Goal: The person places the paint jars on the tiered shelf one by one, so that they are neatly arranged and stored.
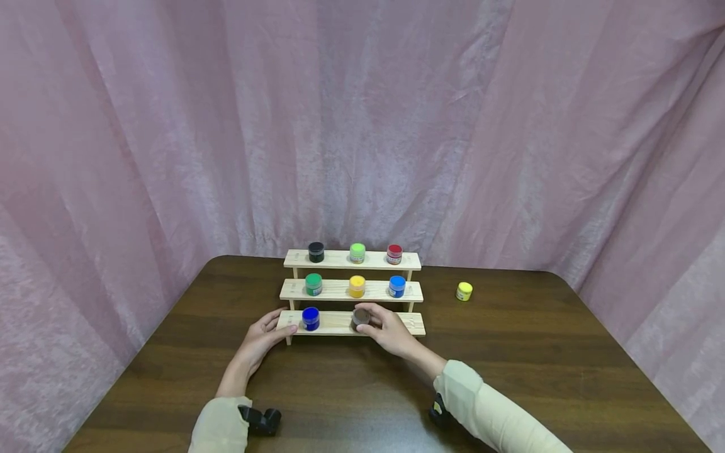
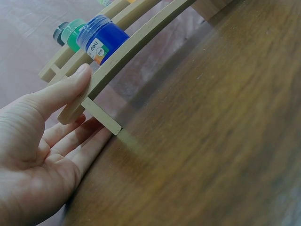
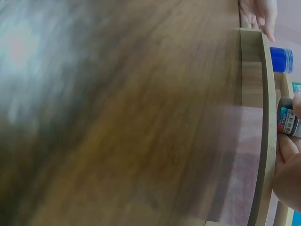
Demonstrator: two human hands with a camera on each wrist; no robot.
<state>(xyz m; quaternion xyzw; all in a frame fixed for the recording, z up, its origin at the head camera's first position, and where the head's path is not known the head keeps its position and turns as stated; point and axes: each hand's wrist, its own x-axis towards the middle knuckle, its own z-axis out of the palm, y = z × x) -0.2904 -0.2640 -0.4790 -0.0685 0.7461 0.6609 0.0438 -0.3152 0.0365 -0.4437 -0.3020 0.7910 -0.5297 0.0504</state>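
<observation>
A three-tier wooden display rack stands on the table with small paint jars on its steps. My left hand grips the left end of the bottom step, its thumb on the front edge and the other fingers beneath and behind, as the left wrist view shows. Close to that thumb is a dark blue paint jar. My right hand holds a brown paint jar between thumb and fingers at the middle of the bottom step. In the right wrist view this jar's label faces the camera.
Black, light green and red jars line the top step. Green, orange-yellow and blue jars fill the middle one. A yellow jar stands on the table to the right. Pink curtains hang behind.
</observation>
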